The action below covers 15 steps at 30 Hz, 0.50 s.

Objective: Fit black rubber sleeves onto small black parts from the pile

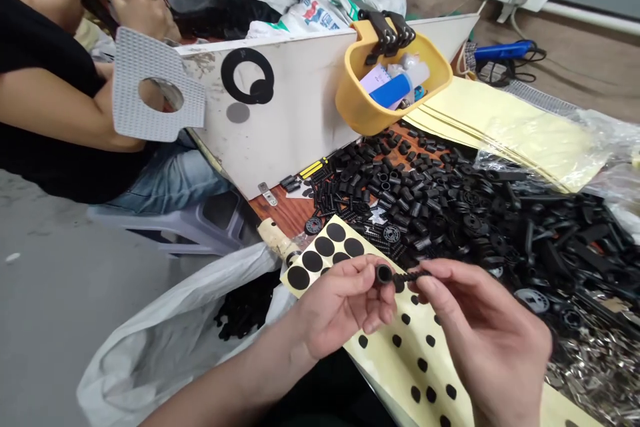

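Tube point(384, 273), short and black, is held in the left hand point(345, 300), the grip closed on it between thumb and fingers, its hollow end turned toward the camera; the right hand point(485, 333) pinches a slim ridged black rod point(411, 276) between thumb and forefinger, that grip closed as well; the rod reaches toward the tube's side, though whether the two touch is too small to tell; both pieces are above a pale yellow sheet point(390, 370) dotted with small black spots; larger black discs point(313, 261) on a yellow backing show just beyond the left hand.

Past the hands, the brown worktop point(295, 213) carries a heap of black tubes point(400, 197), with ridged rods point(327, 199) beside them; small metal pieces point(590, 363) lie near the right hand, on its outer side; a yellow bin point(357, 97) hangs on a white partition point(300, 113) by black clips point(385, 33), with a blue item point(391, 91) inside; yellow sheets point(480, 110) lie stacked behind the heap, partly under clear plastic point(545, 147); a white sack point(165, 340) stands open at the left, black pieces point(250, 307) within; beyond it a co-worker point(65, 60) in a black top sits on a grey stool point(210, 227).
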Each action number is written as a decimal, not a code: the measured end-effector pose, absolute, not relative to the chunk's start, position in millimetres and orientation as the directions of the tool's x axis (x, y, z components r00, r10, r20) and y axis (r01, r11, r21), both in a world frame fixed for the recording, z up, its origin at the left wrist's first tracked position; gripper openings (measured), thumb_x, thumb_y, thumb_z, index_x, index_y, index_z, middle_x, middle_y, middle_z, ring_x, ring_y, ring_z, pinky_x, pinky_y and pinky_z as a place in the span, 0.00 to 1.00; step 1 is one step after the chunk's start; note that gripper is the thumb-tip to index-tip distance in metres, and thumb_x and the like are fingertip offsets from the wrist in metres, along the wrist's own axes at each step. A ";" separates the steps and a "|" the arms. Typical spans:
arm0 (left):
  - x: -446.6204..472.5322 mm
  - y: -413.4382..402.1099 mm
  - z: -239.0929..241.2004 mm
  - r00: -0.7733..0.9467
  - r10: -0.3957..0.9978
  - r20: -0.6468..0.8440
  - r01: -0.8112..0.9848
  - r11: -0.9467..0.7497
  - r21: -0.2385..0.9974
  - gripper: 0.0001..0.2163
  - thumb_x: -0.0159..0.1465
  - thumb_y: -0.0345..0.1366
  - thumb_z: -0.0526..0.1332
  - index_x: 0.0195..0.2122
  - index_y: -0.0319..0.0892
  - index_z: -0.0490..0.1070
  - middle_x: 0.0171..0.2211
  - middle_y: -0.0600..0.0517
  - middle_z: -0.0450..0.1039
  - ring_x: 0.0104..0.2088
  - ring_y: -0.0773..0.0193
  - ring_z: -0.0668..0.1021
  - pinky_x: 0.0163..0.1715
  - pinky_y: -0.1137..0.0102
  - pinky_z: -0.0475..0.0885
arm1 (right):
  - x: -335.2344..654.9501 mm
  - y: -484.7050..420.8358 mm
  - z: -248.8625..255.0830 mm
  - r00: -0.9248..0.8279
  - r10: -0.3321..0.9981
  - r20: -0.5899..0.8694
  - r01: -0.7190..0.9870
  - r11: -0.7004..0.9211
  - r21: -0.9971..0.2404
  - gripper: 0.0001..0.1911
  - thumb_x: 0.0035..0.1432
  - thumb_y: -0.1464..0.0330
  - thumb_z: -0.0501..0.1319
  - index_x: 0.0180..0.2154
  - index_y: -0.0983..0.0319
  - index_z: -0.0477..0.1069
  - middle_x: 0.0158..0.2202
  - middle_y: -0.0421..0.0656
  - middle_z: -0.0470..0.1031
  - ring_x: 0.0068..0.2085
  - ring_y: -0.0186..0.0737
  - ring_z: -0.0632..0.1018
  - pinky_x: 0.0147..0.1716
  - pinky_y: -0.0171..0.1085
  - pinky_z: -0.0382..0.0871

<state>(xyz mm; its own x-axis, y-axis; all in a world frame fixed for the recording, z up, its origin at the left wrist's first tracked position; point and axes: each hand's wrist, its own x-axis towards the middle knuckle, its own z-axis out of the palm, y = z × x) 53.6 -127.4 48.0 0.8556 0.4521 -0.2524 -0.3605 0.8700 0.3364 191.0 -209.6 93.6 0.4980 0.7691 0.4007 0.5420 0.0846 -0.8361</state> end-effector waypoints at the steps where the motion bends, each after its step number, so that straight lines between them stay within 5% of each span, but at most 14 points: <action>1: 54.8 -129.0 47.6 0.869 0.431 -0.241 -0.352 0.883 0.311 0.10 0.57 0.35 0.69 0.36 0.35 0.72 0.25 0.51 0.72 0.24 0.68 0.76 0.15 0.79 0.60 | 185.6 -215.8 91.2 0.519 0.721 0.459 0.587 0.089 -0.804 0.07 0.55 0.73 0.68 0.36 0.55 0.78 0.33 0.36 0.82 0.29 0.32 0.80 0.32 0.30 0.77; 6: 56.6 -136.8 43.4 0.892 0.384 -0.238 -0.312 0.905 0.288 0.12 0.56 0.36 0.71 0.35 0.35 0.72 0.25 0.51 0.71 0.24 0.69 0.75 0.17 0.80 0.60 | 172.5 -231.8 84.7 0.513 0.601 0.613 0.712 0.100 -0.695 0.14 0.56 0.78 0.66 0.40 0.54 0.77 0.34 0.37 0.81 0.32 0.35 0.80 0.35 0.36 0.76; 15: 66.7 -150.3 41.1 0.832 0.495 -0.249 -0.339 0.810 0.478 0.13 0.57 0.39 0.70 0.36 0.37 0.73 0.25 0.51 0.73 0.22 0.69 0.75 0.17 0.77 0.61 | 184.9 -230.9 74.9 0.103 0.717 0.689 0.885 0.250 -0.393 0.14 0.58 0.83 0.60 0.42 0.62 0.74 0.32 0.46 0.79 0.33 0.38 0.80 0.33 0.36 0.76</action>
<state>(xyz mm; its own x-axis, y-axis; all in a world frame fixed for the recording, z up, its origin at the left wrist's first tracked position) 66.7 -150.3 41.1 0.8323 0.4951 -0.2495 -0.3389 0.8105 0.4778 184.9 -230.9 74.9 0.1033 0.7173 0.6891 0.8846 0.2504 -0.3933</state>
